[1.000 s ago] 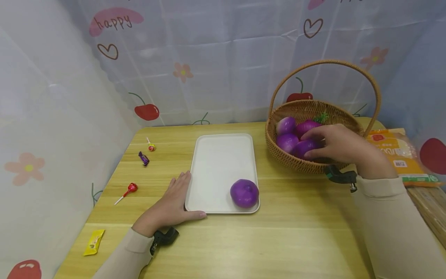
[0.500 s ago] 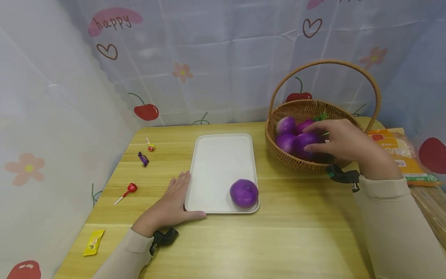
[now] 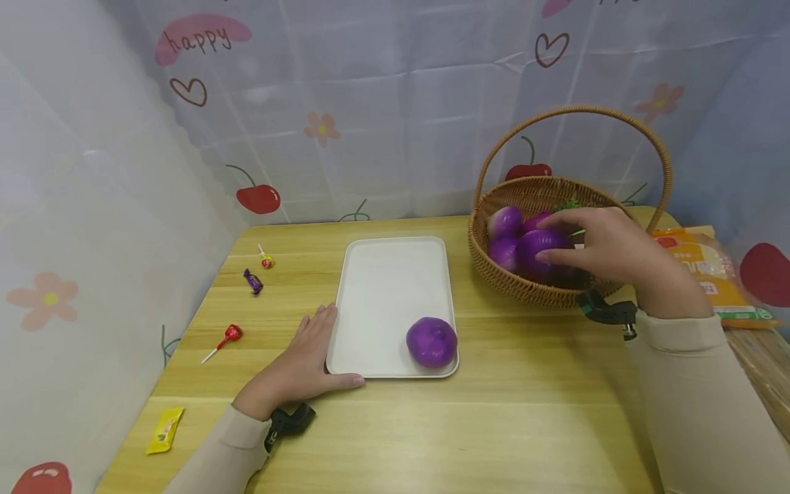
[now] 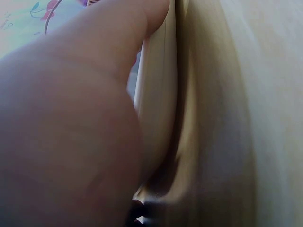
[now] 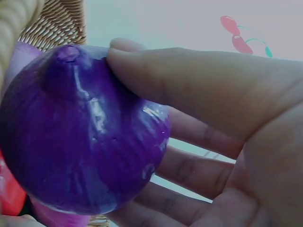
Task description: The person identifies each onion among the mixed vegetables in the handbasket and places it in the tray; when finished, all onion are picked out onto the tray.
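Note:
A purple onion [image 3: 543,254] is between the thumb and curled fingers of my right hand [image 3: 617,247], just over the wicker basket [image 3: 537,291]. In the right wrist view this onion [image 5: 90,137] is glossy, with its pointed tip up. More purple onions [image 3: 505,223] lie beside it in the basket. My left hand [image 3: 296,363] rests with straight fingers along the left edge of a white tray [image 3: 389,295], its thumb at the near edge. Another purple onion [image 3: 432,342] sits in the tray's near right corner. In the left wrist view the hand [image 4: 71,118] hides much of the tray.
The basket's tall handle [image 3: 580,110] arches over its contents. Lollipops [image 3: 232,333] and wrapped candies [image 3: 253,281] lie on the table's left side, with a yellow packet [image 3: 165,431] nearer. An orange bag [image 3: 710,274] lies right of the basket.
My right hand has lifted the purple onion slightly within the basket, and it now sits higher and covers more of the onions behind. My left hand and the tray have stayed still.

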`<move>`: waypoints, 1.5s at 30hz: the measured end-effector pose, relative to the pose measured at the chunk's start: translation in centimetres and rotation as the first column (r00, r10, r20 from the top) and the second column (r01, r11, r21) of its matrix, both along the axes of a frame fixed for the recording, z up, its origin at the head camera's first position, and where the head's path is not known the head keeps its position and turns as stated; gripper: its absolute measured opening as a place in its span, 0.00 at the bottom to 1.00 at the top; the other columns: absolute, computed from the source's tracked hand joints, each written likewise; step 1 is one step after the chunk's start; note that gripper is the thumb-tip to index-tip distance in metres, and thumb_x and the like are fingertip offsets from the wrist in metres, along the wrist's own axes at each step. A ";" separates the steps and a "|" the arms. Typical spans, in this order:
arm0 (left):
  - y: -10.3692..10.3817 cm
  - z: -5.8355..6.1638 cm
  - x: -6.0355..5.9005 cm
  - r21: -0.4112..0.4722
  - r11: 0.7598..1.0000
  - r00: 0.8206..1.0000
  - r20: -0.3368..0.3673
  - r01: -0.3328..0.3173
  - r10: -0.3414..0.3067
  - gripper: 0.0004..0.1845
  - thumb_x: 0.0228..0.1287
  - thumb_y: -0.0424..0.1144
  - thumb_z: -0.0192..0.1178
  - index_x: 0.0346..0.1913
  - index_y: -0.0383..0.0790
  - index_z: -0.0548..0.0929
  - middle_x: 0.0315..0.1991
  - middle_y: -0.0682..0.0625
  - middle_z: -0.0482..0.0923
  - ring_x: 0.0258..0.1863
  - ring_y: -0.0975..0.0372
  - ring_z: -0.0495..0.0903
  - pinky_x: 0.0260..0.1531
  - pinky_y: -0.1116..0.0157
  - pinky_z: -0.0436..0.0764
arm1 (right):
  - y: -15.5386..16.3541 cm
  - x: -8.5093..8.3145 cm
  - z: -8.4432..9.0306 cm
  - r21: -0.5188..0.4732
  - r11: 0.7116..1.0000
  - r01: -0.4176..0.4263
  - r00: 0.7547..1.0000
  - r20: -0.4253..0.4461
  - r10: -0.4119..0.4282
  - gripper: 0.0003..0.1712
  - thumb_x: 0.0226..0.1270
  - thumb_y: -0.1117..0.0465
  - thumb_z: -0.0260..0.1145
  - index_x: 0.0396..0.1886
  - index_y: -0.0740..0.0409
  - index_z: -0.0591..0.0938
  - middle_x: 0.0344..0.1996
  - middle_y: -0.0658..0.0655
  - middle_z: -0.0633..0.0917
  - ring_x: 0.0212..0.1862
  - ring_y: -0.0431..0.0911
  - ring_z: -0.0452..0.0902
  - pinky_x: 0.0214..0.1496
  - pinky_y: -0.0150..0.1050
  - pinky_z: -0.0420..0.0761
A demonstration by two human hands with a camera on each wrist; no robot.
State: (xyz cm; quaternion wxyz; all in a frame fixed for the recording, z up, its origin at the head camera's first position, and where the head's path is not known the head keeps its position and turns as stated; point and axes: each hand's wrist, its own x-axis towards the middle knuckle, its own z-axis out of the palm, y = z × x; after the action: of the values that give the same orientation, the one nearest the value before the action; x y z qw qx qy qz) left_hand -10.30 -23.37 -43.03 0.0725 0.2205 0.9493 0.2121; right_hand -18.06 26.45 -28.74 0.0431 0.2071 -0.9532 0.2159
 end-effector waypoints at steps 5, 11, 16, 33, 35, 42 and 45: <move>-0.1 0.0 0.1 0.000 1.000 1.000 0.000 -0.001 0.001 0.75 0.54 0.81 0.64 0.84 0.29 0.42 0.85 0.37 0.40 0.83 0.46 0.39 0.78 0.45 0.37 | -0.4 0.3 0.2 -0.070 0.997 0.043 0.999 0.014 -0.043 0.31 0.67 0.45 0.78 0.63 0.57 0.85 0.55 0.64 0.86 0.47 0.57 0.83 0.51 0.59 0.80; -0.2 -0.1 0.2 -0.002 1.000 1.000 -0.001 -0.001 0.001 0.75 0.54 0.81 0.64 0.84 0.28 0.42 0.84 0.37 0.40 0.83 0.46 0.39 0.78 0.44 0.38 | -1.2 0.5 0.6 -0.148 0.985 0.085 0.996 0.002 -0.085 0.33 0.68 0.43 0.77 0.65 0.56 0.83 0.54 0.66 0.86 0.53 0.59 0.80 0.54 0.61 0.77; -0.1 0.1 0.2 0.001 1.000 1.000 0.001 -0.003 0.003 0.75 0.54 0.81 0.64 0.84 0.28 0.42 0.84 0.36 0.40 0.83 0.45 0.39 0.78 0.44 0.38 | -2.2 0.6 0.7 -0.185 0.978 0.099 0.993 -0.043 -0.109 0.33 0.68 0.43 0.76 0.65 0.57 0.84 0.53 0.66 0.86 0.51 0.60 0.82 0.52 0.61 0.80; -0.1 0.4 -0.2 -0.012 1.000 1.000 0.021 0.004 -0.004 0.76 0.53 0.82 0.62 0.84 0.28 0.42 0.84 0.36 0.39 0.83 0.45 0.38 0.78 0.44 0.37 | -7.5 -0.8 0.5 -0.231 0.973 0.000 0.985 -0.170 -0.040 0.29 0.67 0.51 0.79 0.61 0.63 0.85 0.54 0.65 0.87 0.51 0.60 0.86 0.54 0.60 0.84; -0.1 0.4 -0.1 -0.013 1.000 1.000 0.022 0.001 -0.001 0.76 0.53 0.82 0.63 0.84 0.28 0.42 0.84 0.36 0.40 0.83 0.45 0.38 0.78 0.44 0.38 | -8.2 -1.0 0.6 -0.225 0.974 -0.020 0.982 -0.187 -0.023 0.28 0.68 0.52 0.79 0.61 0.63 0.85 0.54 0.65 0.87 0.52 0.60 0.86 0.55 0.59 0.84; 0.0 0.5 0.0 -0.007 1.000 1.000 0.021 0.000 0.000 0.75 0.54 0.81 0.64 0.84 0.27 0.42 0.84 0.35 0.40 0.83 0.45 0.39 0.78 0.43 0.38 | -10.6 -1.5 0.6 -0.288 0.954 -0.081 0.986 -0.161 0.035 0.27 0.68 0.55 0.79 0.60 0.66 0.85 0.51 0.65 0.88 0.49 0.60 0.88 0.53 0.57 0.86; 0.1 0.5 0.0 -0.003 1.000 1.000 0.016 0.004 -0.004 0.75 0.54 0.81 0.64 0.84 0.27 0.42 0.84 0.35 0.40 0.82 0.44 0.39 0.78 0.43 0.38 | -11.7 -1.8 0.4 -0.282 0.956 -0.083 0.991 -0.126 0.049 0.28 0.68 0.53 0.79 0.59 0.65 0.85 0.51 0.64 0.88 0.49 0.57 0.87 0.53 0.55 0.86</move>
State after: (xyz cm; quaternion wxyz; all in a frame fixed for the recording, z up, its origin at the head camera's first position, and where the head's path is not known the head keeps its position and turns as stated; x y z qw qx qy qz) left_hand -10.31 -23.31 -42.55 0.0808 0.2208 0.9485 0.2124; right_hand -19.82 14.76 -28.38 0.1216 0.2428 -0.9002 0.3405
